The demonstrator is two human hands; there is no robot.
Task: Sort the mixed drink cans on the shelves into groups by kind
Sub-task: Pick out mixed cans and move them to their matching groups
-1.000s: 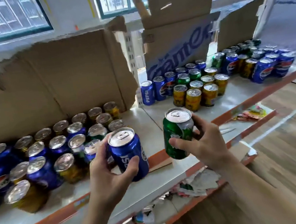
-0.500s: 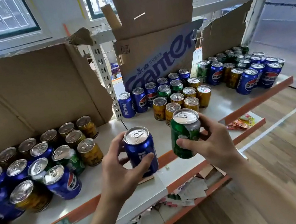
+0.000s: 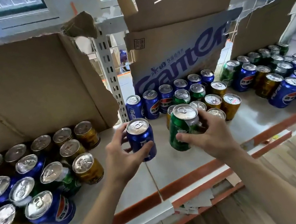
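— Blue can [image 3: 141, 141]: which hand had it?
— Her or his left hand [image 3: 122, 160] gripped it, thumb on the near side and fingers curled round the far side, the can held above the shelf [image 3: 173, 171].
— And the green can [image 3: 180, 132]?
— It was grasped in the right hand [image 3: 211, 139] (thumb across its front), just beside the blue one but apart from it.
— What stood behind?
— Gold cans [image 3: 231, 104], close behind the green one.

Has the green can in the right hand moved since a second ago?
Yes. The green can has gone from the shelf's orange front edge inward, toward the standing gold cans.
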